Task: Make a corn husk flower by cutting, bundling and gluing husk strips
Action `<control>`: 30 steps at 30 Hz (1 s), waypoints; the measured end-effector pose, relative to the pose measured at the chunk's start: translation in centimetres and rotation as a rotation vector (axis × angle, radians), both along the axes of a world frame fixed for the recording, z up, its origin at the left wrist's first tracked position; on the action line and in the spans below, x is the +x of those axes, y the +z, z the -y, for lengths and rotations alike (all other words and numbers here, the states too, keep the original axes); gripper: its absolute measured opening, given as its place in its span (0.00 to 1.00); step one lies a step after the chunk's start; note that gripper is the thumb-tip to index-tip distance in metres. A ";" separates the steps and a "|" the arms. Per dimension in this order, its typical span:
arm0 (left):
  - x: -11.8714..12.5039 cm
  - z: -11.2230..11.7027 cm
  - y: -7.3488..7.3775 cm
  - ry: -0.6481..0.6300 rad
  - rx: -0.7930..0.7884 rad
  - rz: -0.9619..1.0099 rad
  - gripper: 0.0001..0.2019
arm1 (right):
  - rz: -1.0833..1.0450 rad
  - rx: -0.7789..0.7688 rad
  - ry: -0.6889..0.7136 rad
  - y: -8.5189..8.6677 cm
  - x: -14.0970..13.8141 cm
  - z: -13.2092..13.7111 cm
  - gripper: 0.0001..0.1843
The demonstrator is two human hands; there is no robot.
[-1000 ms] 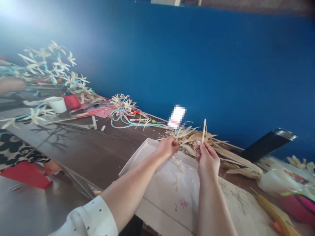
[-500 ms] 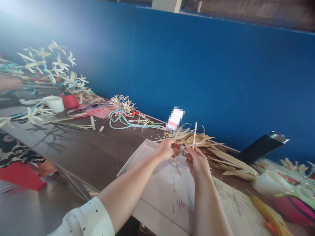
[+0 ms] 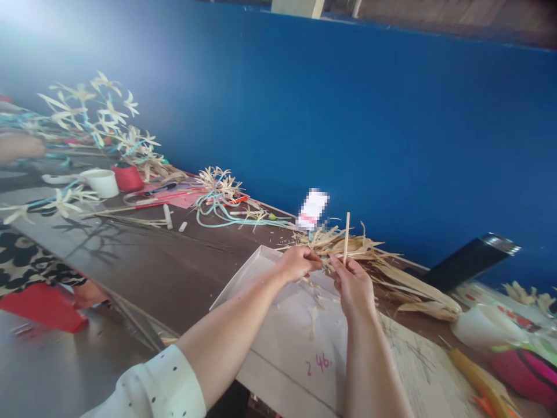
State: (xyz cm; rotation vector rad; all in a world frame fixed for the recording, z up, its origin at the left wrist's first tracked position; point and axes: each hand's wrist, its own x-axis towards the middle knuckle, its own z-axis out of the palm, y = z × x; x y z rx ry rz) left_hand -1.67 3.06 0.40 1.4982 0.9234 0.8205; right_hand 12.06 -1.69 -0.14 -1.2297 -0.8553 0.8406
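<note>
My left hand (image 3: pixel 300 265) is closed in a pinch above the shallow cardboard box lid (image 3: pixel 282 337). What its fingertips hold is too small and too hidden to name. Close beside it, my right hand (image 3: pixel 354 283) pinches a thin pale stick (image 3: pixel 347 235) that points upward. Small pale strips show between the two sets of fingertips. Dried husk strips (image 3: pixel 343 241) lie in a heap just behind my hands, and a longer bundle of husk (image 3: pixel 422 290) stretches to the right. On the lid rest a few pale scraps (image 3: pixel 313 319).
A black flask (image 3: pixel 472 261) leans at the right, near a white roll (image 3: pixel 487 328) and a yellow-handled tool (image 3: pixel 478 380). Pale flowers (image 3: pixel 108 110), a white cup (image 3: pixel 101 183) and red thread (image 3: pixel 127 177) stand left. Another person's hand (image 3: pixel 21 148) shows at the far left.
The whole view has shifted slightly, so things appear a little further right. My hands stay close together, and the stick remains upright in my right hand.
</note>
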 end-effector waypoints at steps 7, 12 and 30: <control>0.0 0.0 0.4 0.057 -0.057 -0.017 0.10 | 0.021 0.003 -0.022 0.2 -0.2 0.0 0.22; -0.1 -0.3 0.7 0.149 -0.099 0.031 0.09 | -0.055 0.003 -0.058 0.7 -0.2 0.2 0.22; -0.5 -0.2 0.3 -0.017 -0.100 0.018 0.11 | 0.156 -0.121 0.161 -0.1 -0.2 0.1 0.24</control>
